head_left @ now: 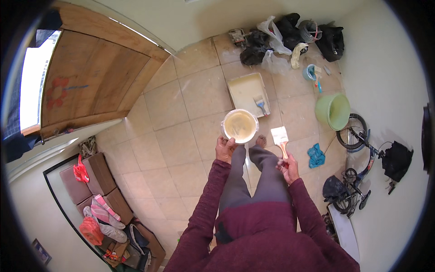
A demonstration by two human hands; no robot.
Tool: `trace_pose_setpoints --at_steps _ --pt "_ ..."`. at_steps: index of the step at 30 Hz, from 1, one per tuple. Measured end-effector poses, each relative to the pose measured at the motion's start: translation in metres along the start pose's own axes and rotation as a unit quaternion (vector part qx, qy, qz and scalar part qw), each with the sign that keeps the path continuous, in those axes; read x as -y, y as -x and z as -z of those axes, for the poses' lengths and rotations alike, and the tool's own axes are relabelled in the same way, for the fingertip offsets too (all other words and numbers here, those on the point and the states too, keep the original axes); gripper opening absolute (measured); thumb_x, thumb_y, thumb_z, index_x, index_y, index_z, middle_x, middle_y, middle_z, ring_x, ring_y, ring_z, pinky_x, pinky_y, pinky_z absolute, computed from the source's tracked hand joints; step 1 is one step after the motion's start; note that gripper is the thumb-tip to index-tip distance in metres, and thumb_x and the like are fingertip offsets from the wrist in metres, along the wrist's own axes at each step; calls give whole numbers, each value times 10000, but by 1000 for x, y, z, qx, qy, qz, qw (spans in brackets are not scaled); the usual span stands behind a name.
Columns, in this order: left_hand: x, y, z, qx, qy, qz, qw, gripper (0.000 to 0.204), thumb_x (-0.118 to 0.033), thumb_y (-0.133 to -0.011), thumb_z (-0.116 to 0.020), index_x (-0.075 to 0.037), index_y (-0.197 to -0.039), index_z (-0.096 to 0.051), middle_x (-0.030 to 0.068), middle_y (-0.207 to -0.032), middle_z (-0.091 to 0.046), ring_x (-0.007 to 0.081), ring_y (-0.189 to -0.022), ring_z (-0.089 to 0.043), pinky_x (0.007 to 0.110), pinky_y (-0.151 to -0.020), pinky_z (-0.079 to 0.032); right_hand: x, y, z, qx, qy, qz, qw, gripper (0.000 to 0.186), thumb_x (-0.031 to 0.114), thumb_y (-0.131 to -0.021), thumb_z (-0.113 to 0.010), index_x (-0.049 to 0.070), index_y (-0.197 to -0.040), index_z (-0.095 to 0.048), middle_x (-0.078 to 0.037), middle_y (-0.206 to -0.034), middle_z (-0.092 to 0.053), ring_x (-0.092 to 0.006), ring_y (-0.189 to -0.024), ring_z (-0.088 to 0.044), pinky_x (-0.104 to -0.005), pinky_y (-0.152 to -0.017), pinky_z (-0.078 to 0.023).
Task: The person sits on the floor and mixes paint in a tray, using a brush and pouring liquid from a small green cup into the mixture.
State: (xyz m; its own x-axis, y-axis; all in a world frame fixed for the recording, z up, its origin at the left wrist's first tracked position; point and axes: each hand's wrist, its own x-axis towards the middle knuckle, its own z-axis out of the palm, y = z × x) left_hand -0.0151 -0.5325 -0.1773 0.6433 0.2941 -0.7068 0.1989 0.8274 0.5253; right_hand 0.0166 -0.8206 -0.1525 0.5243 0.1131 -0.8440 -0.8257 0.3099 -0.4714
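My left hand (225, 148) grips the near rim of a round white tub (240, 126), which has a cream-coloured layer inside that looks like paint. In my right hand (288, 168) is a wide paintbrush (280, 136), held by its wooden handle with the pale, paint-coated bristles pointing away from me. Tub and brush are apart, both held in front of my legs. Just beyond the tub, a rectangular paint tray (248, 86) lies on the floor, coated in cream. A second brush (260, 104) with a blue handle rests in that tray.
Bags (272, 38) are heaped along the far wall. To the right stand a small pale-blue pot (309, 72) and a green bucket (333, 112); a blue cloth (316, 155) lies nearby. A bicycle (358, 167) leans at the right wall. Clothes cover a brown sofa (97, 177) at left, below a wooden door (90, 77).
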Motion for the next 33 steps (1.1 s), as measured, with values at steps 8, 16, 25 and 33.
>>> trace_pose_setpoints --at_steps 8,16,25,33 --pt "25 -86 23 -40 -94 36 994 695 -200 -790 -707 -41 -1315 -281 141 -1193 -516 259 -1054 -584 440 -886 -512 -18 -68 0 17 43 -53 998 263 194 -923 -504 43 -1139 -502 23 -671 -435 -58 -457 -365 -264 -514 -448" --pt "130 -232 29 6 -123 47 991 730 -223 -791 -706 -73 -1332 -240 171 -1225 -483 263 -1066 -554 429 -828 -535 -15 -234 38 -2 89 58 994 222 269 -916 -587 68 -918 -494 47 -624 -402 -38 -467 -373 -226 -473 -425" --pt "300 -412 -40 141 -233 140 952 776 -129 -807 -656 -28 -1359 -120 257 -1230 -450 393 -926 -637 478 -719 -588 39 -354 90 -131 -2 256 958 255 259 -940 -542 31 -1049 -504 61 -587 -361 -27 -429 -321 -221 -465 -393" --pt "438 -582 -128 210 -157 99 960 755 -30 -782 -604 -26 -1347 -103 298 -1184 -454 454 -855 -636 511 -646 -584 80 -361 98 -124 -35 433 892 273 238 -961 -493 -5 -1085 -491 55 -582 -371 -27 -416 -317 -222 -466 -377"
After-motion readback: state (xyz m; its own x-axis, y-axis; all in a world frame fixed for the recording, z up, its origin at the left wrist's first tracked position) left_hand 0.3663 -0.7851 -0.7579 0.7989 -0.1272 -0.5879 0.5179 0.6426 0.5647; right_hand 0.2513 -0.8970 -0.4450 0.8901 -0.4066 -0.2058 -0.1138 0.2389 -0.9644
